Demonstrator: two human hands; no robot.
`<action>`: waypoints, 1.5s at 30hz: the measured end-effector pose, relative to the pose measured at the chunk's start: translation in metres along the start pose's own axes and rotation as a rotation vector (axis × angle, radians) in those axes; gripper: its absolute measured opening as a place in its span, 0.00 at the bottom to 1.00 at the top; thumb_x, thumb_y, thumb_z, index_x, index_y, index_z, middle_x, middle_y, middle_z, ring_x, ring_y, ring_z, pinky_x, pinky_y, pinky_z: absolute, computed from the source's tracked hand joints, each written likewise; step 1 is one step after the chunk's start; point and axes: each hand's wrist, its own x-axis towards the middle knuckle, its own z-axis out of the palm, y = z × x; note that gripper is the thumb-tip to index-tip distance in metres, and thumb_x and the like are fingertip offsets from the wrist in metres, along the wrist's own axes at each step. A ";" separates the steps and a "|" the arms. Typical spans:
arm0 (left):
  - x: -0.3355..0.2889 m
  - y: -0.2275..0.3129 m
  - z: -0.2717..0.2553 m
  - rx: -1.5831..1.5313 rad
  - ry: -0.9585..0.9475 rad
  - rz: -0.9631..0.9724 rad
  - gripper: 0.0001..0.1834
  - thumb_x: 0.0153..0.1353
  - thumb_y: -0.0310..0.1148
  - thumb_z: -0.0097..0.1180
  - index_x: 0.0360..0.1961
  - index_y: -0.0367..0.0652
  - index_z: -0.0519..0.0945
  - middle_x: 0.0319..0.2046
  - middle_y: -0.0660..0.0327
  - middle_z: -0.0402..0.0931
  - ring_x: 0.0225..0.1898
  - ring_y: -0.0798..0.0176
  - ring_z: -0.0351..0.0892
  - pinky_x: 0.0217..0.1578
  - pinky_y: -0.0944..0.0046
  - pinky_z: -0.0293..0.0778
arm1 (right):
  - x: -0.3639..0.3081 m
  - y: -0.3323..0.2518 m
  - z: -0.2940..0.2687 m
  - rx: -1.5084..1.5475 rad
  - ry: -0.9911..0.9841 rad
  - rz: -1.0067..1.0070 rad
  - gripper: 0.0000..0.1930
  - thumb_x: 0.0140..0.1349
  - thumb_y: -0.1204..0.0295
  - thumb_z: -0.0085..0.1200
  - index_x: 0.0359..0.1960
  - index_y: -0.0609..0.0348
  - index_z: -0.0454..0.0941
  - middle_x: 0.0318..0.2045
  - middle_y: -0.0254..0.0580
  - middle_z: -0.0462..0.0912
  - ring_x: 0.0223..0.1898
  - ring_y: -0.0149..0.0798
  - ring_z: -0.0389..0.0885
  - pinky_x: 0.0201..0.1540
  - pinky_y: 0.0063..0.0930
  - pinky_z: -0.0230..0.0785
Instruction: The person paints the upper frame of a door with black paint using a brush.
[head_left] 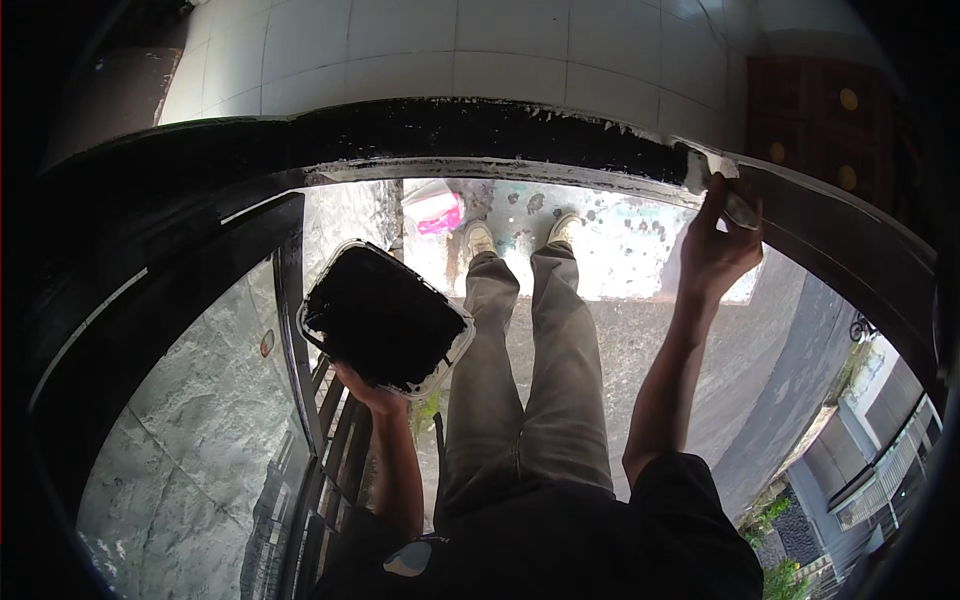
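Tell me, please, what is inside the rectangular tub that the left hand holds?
Inside the rectangular tub, only black paint shows, smeared on its whitish rim too. The paint covers the bottom, so its depth cannot be told.

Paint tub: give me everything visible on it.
The tub is rectangular with rounded corners, pale and probably plastic, its rim streaked with black. Inside is a dark, even black that looks like paint; its depth can't be judged. It is open-topped, no lid on it, and sits askew in view, left of the person's trousers. The left hand holds it at the near edge, fingers mostly hidden beneath.
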 end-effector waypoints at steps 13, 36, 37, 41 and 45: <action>-0.017 -0.011 -0.004 -0.064 0.074 -0.071 0.40 0.60 0.42 0.59 0.67 0.35 0.55 0.60 0.41 0.62 0.58 0.41 0.67 0.56 0.46 0.63 | -0.005 -0.099 0.063 0.554 -0.248 0.102 0.05 0.60 0.75 0.57 0.30 0.64 0.79 0.26 0.43 0.84 0.27 0.33 0.85 0.31 0.24 0.81; -0.013 0.003 0.003 -0.012 0.013 -0.231 0.44 0.57 0.56 0.56 0.64 0.33 0.59 0.55 0.42 0.66 0.54 0.42 0.69 0.51 0.47 0.67 | -0.002 -0.048 0.040 0.550 -0.236 0.214 0.07 0.62 0.74 0.56 0.32 0.68 0.77 0.26 0.48 0.83 0.27 0.36 0.86 0.28 0.23 0.80; -0.014 0.003 0.003 -0.013 0.016 -0.239 0.44 0.57 0.56 0.56 0.64 0.33 0.59 0.55 0.42 0.66 0.54 0.42 0.69 0.51 0.47 0.67 | -0.002 -0.049 0.037 0.615 -0.233 0.288 0.09 0.63 0.73 0.56 0.34 0.70 0.76 0.26 0.49 0.83 0.27 0.37 0.86 0.27 0.23 0.79; -0.011 0.008 0.009 -0.054 0.022 -0.186 0.36 0.58 0.42 0.59 0.61 0.30 0.63 0.52 0.42 0.69 0.51 0.41 0.71 0.50 0.48 0.66 | -0.002 -0.035 0.046 0.730 -0.190 0.381 0.10 0.63 0.73 0.55 0.34 0.72 0.76 0.27 0.49 0.83 0.27 0.37 0.85 0.28 0.23 0.80; -0.007 0.012 0.006 -0.073 0.056 -0.154 0.36 0.59 0.40 0.59 0.62 0.29 0.62 0.53 0.42 0.68 0.52 0.42 0.71 0.50 0.48 0.66 | -0.004 -0.020 0.058 0.666 -0.260 0.424 0.11 0.64 0.73 0.54 0.36 0.74 0.75 0.28 0.49 0.83 0.26 0.37 0.85 0.27 0.23 0.80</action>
